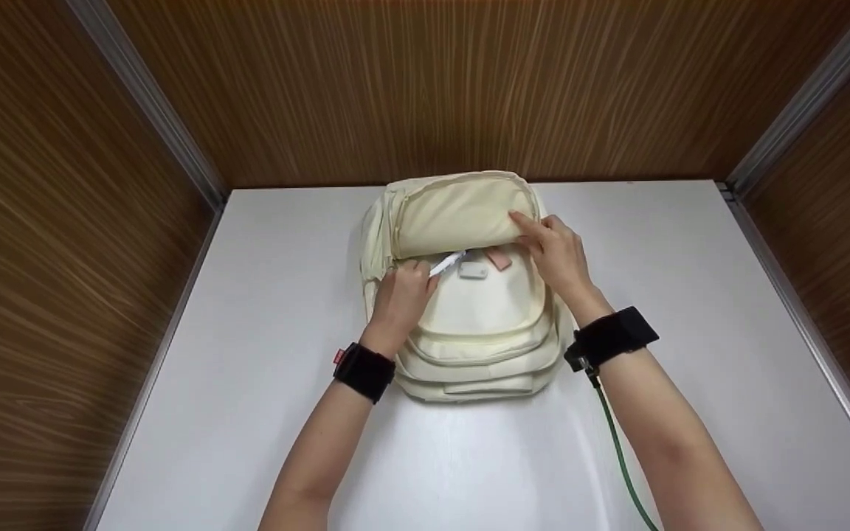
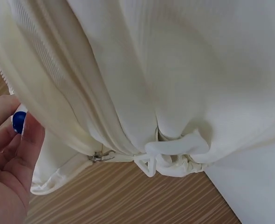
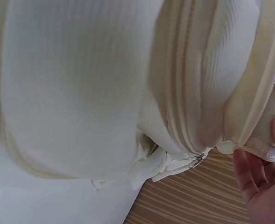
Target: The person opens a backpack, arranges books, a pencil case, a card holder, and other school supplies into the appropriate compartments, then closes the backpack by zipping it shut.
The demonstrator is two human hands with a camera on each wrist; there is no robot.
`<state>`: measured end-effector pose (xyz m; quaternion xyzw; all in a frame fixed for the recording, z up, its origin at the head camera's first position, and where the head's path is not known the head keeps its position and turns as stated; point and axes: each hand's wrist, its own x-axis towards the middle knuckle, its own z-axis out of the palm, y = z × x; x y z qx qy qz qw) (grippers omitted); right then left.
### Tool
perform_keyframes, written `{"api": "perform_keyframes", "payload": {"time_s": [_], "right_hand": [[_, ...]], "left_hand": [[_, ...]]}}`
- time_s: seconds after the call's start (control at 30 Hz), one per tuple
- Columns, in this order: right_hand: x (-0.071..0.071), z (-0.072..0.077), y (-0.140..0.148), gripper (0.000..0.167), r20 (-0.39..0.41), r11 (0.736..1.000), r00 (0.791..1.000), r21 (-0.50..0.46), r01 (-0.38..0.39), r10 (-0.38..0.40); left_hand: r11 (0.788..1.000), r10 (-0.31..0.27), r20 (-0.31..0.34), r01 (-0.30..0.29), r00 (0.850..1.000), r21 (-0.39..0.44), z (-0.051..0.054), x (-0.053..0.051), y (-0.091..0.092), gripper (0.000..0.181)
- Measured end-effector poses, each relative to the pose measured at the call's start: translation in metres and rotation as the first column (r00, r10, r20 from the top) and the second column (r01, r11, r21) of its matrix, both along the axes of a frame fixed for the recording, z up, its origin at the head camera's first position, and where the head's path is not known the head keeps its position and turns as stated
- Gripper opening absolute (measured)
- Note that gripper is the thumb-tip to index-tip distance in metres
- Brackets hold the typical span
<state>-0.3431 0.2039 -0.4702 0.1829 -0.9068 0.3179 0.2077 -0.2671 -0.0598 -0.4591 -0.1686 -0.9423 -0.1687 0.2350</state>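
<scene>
A cream backpack [image 1: 480, 310] lies on the white table, its front pocket unzipped and the flap [image 1: 462, 214] folded up. At the pocket's left side my left hand [image 1: 403, 291] grips a white pen [image 1: 448, 262], which slants up toward the flap. The pen's round blue end [image 2: 19, 122] shows between the fingers in the left wrist view. My right hand [image 1: 558, 254] pinches the flap's right edge between thumb and fingers. Inside the pocket lie a small whitish block [image 1: 473, 271] and a small pink block [image 1: 498, 258]; their exact kind is unclear.
Wood-grain panels [image 1: 425, 88] stand behind the table and on both sides. The white table [image 1: 285, 295] extends around the backpack. A green cable [image 1: 620, 450] runs from the right wristband [image 1: 613, 339] toward the front edge. Zipper pulls [image 2: 100, 157] hang at the bag's side.
</scene>
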Motion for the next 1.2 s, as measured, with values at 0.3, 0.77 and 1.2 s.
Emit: {"api": "perform_keyframes", "payload": {"time_s": [0.3,0.77,1.2], "right_hand": [[0.003,-0.002,0.0,0.044,-0.02,1.0,1.0,0.013,-0.015,0.015],[0.014,-0.001,0.005,0.04,-0.027,0.996,0.996,-0.044,-0.082,0.08],[0.041,-0.013,0.024,0.025,-0.108,0.964,0.984,-0.213,-0.162,0.141]], "left_hand": [[0.991,0.009,-0.114,-0.024,0.993,-0.134,-0.009,-0.013,0.013,0.022],[0.995,0.017,-0.159,-0.033,0.987,-0.093,0.007,0.003,0.009,0.017],[0.878,0.09,-0.242,0.038,0.966,0.477,0.033,-0.001,-0.017,0.022]]}}
